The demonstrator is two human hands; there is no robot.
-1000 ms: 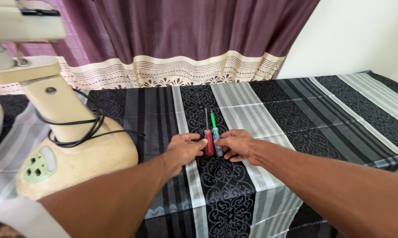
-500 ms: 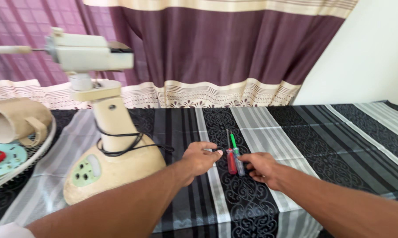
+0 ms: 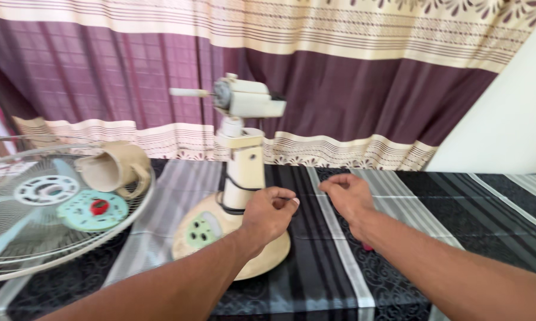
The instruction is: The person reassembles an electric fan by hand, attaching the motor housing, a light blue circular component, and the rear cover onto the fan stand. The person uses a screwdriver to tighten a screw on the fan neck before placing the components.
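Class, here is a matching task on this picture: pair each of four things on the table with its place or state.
Things:
1. fan stand
2. wire fan guard
3. left hand
4. right hand

Places or states:
A. lying flat at the table's left edge
B. upright, motor on top, no blades fitted
C. raised over the striped cloth, right of the stand, holding nothing
D. loosely curled in front of the stand's base

Pairs: 1-B, 2-A, 3-D, 4-C

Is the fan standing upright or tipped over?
Upright: the fan stands on its round base on the striped cloth, its column vertical and its bare motor on top.
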